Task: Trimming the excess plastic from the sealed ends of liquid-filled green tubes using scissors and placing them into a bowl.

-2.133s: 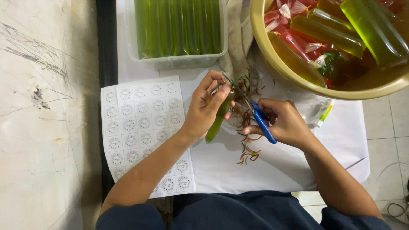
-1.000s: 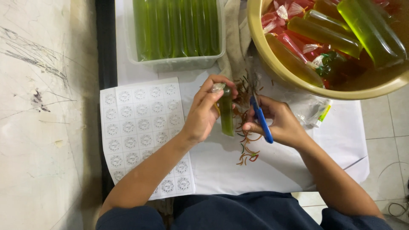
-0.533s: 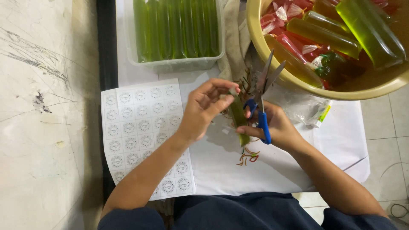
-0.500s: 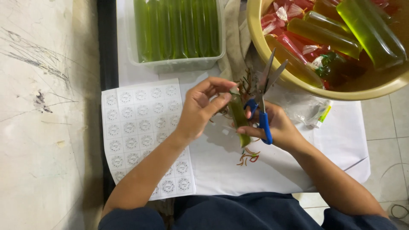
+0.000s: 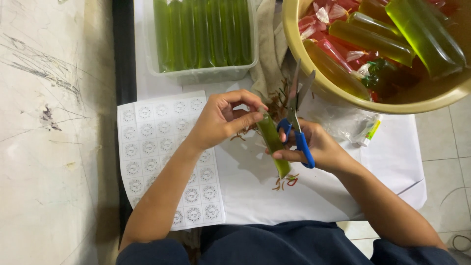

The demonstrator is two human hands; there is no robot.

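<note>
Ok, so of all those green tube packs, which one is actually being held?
The short green tube pinched between the left hand and right hand over the white paper; the others lie in the clear tray and the bowl.

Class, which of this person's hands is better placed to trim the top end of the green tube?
Probably the right hand: it already holds the blue-handled scissors, blades open beside the green tube. The left hand pinches the tube's top.

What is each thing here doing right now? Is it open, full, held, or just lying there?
Scissors: blades open, held in the right hand.
Green tube: filled, held by both hands, left hand pinching its top.
Clear tub: full of green tubes lying side by side.
Yellow bowl: holds green and red tubes, heaped.
Sticker sheet: flat, stickers on it.
Rubber bands: loose on the paper.
</note>
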